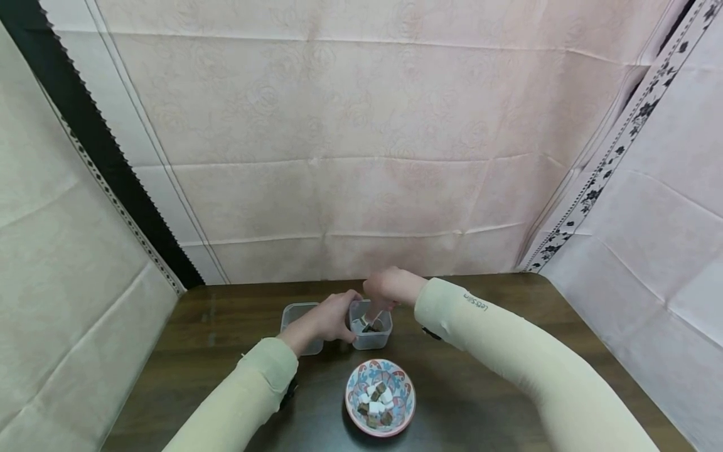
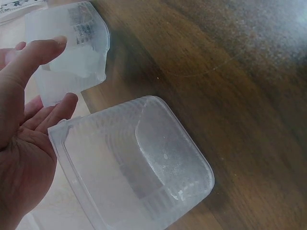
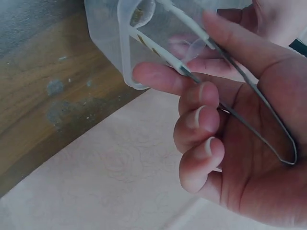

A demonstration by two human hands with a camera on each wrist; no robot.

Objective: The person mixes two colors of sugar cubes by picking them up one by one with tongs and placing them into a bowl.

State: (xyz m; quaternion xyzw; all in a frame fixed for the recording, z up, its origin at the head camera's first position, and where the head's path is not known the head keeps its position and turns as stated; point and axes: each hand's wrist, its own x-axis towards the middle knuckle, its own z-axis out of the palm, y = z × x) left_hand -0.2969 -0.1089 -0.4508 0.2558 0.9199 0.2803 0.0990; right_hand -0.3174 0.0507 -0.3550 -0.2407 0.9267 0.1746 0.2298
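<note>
My right hand (image 1: 390,290) reaches over the right-hand clear plastic container (image 1: 370,341) and holds small metal tongs (image 3: 259,98) with white tips, their arms spread apart. The tips are down inside the container, near some dark pieces (image 1: 374,327). My left hand (image 1: 330,317) grips the same container at its left side, thumb nearest me and fingers farther back. In the left wrist view that container (image 2: 88,62) sits between thumb and fingers. Beside it stands another clear plastic container (image 2: 144,158), partly behind my left hand in the head view.
A patterned bowl (image 1: 409,402) with several white and brown cubes (image 1: 375,408) stands in front of the containers, nearer me. The dark wooden table (image 1: 480,376) ends at pale cloth (image 1: 395,188) hanging behind it and at both sides.
</note>
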